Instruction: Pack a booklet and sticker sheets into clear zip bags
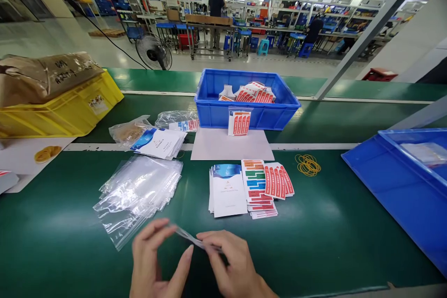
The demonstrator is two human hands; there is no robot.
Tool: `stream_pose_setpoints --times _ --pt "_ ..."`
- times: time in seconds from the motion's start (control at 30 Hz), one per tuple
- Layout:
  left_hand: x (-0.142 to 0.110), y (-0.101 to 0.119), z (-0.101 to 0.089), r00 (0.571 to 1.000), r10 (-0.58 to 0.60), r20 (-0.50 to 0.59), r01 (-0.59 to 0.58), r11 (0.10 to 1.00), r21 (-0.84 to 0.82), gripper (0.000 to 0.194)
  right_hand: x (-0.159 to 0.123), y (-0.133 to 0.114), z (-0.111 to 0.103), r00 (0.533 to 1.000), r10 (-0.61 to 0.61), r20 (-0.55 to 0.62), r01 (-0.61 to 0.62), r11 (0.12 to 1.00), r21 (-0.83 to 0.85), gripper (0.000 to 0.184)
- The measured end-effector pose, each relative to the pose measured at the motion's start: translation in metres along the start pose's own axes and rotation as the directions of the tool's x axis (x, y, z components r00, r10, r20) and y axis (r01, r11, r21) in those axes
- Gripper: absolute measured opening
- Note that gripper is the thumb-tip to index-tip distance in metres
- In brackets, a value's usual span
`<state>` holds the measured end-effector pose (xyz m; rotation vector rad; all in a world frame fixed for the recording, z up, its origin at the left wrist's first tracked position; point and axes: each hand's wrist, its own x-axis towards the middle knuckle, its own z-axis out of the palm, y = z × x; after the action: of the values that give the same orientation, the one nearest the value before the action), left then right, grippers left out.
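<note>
A thin clear plastic bag (190, 237) is held nearly edge-on above the green table. My right hand (233, 260) pinches it between thumb and fingers. At the bag's other end my left hand (157, 256) has thumb and fingers apart, fingertips at the bag's edge. Left of the hands lies a pile of clear zip bags (139, 191). Beyond them are a stack of white-and-blue booklets (228, 193), colored label sheets (256, 179) and a fan of red label cards (278, 180). Whether anything is inside the held bag is hard to see.
A blue bin (247, 114) holds packed sets, with one filled bag (239, 122) against its front. More booklets (160, 143) lie left, near a yellow crate (94, 102). Rubber bands (308, 165) lie right, before another blue bin (394, 186). People stand and sit far behind.
</note>
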<state>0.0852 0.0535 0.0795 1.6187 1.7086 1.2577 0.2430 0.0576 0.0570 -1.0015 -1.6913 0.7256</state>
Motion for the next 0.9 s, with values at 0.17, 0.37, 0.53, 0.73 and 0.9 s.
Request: stream_pose_setpoints --times 0.17,0.37,0.53,0.73,0.9 --pt "0.025 -0.026 -0.017 0.868 0.139 0.476 -0.170 0.985 0.022 0.031 0.005 0.007 -0.024 0.992 0.113 0.051 -0.118 0.987 0.110 0.013" --pt "0.037 -0.012 -0.022 0.692 0.254 0.676 -0.247 0.963 -0.109 0.014 0.006 0.011 -0.033 0.991 0.089 0.097 -0.102 0.984 0.147 0.013" --pt "0.034 -0.010 -0.025 0.682 0.236 0.693 -0.209 0.970 -0.124 0.014 0.010 0.011 -0.036 0.983 0.069 0.169 -0.092 0.987 0.133 0.016" --pt "0.030 -0.008 -0.021 0.667 0.203 0.717 -0.156 0.979 -0.132 0.013 0.018 0.007 -0.038 0.936 0.063 0.346 -0.073 0.997 0.016 0.016" --pt "0.032 -0.003 -0.016 0.664 0.271 0.697 -0.221 0.961 -0.163 0.015 0.026 0.002 -0.032 0.915 -0.011 0.404 0.021 1.000 -0.020 0.016"
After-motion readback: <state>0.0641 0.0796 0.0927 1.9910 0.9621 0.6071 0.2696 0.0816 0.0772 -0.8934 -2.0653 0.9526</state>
